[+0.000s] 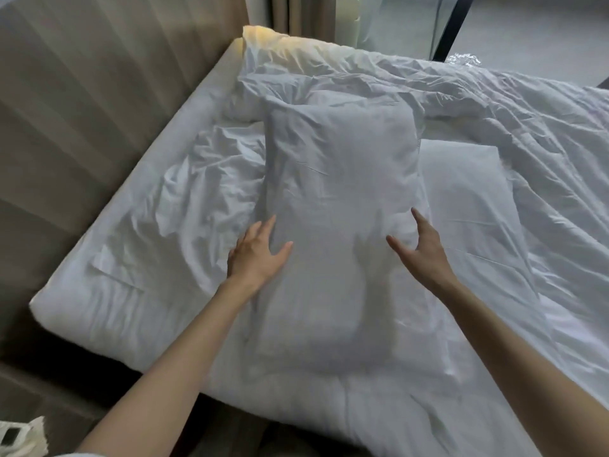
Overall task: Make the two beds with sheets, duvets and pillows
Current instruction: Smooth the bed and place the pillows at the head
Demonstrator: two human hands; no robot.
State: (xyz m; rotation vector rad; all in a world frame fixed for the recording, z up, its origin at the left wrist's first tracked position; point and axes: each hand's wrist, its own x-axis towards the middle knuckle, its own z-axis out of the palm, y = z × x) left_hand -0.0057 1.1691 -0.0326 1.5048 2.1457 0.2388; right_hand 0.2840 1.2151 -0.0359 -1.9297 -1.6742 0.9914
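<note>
A white pillow (336, 199) lies lengthwise in the middle of the bed, on a crumpled white sheet (158, 232). My left hand (257, 255) lies at its left edge, fingers spread and straight, touching the pillow. On the other side my right hand (421, 249) hovers at the pillow's right edge, fingers spread and holding nothing. A second, flatter white pillow (468, 192) lies to the right, partly under the first. A rumpled white duvet (494, 103) is heaped across the far and right side of the bed.
A beige padded headboard (82, 103) runs along the bed's left side. Curtains (296, 14) and a glass panel with a dark frame (448, 28) stand beyond the bed. A small pale object (19, 437) sits at the bottom left corner.
</note>
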